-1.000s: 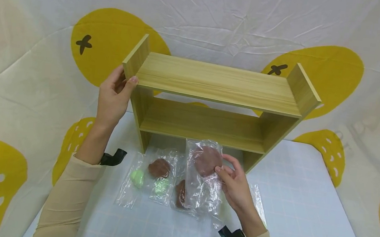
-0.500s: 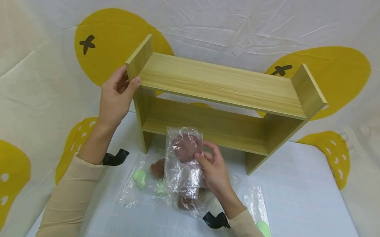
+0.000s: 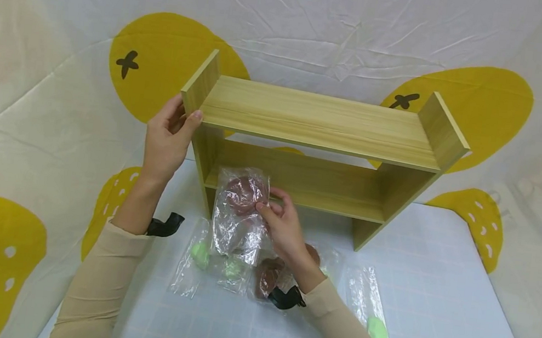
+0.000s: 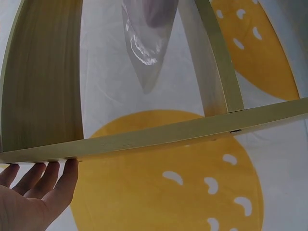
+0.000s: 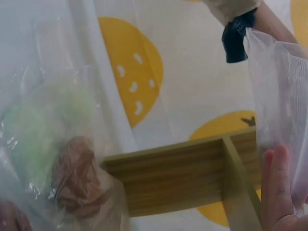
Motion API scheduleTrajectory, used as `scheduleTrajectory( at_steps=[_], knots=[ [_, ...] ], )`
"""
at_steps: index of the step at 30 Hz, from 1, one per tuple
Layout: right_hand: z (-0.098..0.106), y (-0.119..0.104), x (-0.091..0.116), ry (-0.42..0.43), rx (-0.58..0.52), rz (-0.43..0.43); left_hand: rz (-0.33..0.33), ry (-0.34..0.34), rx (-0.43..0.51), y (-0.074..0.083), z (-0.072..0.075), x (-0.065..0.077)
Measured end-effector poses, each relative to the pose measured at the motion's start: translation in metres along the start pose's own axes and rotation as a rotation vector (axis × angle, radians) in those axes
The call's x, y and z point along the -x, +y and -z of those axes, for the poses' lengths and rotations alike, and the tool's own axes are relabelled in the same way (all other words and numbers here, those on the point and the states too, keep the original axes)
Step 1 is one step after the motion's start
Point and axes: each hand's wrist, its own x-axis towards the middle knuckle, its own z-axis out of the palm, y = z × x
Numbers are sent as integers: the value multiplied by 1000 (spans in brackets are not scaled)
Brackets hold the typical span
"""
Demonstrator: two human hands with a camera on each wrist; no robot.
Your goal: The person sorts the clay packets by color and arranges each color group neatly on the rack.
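Note:
A pale wooden two-tier shelf (image 3: 321,120) stands on the table. My left hand (image 3: 166,144) grips its left side panel, thumb at the front edge and fingers along the outer face; the left wrist view shows those fingertips (image 4: 70,168) against the wood. Between thumb and fingers, my right hand (image 3: 286,231) pinches the edge of a clear plastic bag (image 3: 229,233). Inside is a flat, round, brownish-pink piece (image 3: 243,192). The bag hangs upright and overlaps the left end of the lower board (image 3: 318,188) in the head view.
Several clear bags lie before the shelf, with light green lumps (image 3: 199,255) and brown pieces (image 3: 268,276). Another bag with a green lump (image 3: 376,332) lies farther right. A patterned cloth (image 3: 316,25) hangs behind the shelf.
My right hand has carried the bag leftward and slightly up, from the shelf's middle to its left end. My left hand keeps its hold on the side panel.

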Motion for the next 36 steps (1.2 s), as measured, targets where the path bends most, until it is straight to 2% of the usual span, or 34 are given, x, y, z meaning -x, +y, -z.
scheduleTrajectory(
  at_steps=[10,20,27,33,36],
  knots=[
    [-13,10,-9,31,-35,-43,-4,-2,1,0,-1,1],
    [-14,12,5,76,-16,-44,-14,1,0,0,-2,0],
    [-19,17,16,147,-155,-62,-10,6,14,-1,-1,0],
    [-24,16,27,101,-318,-138,-9,12,19,-3,-1,-1],
    [-25,14,33,73,-320,-184,-9,11,21,-3,-1,0]
  ],
)
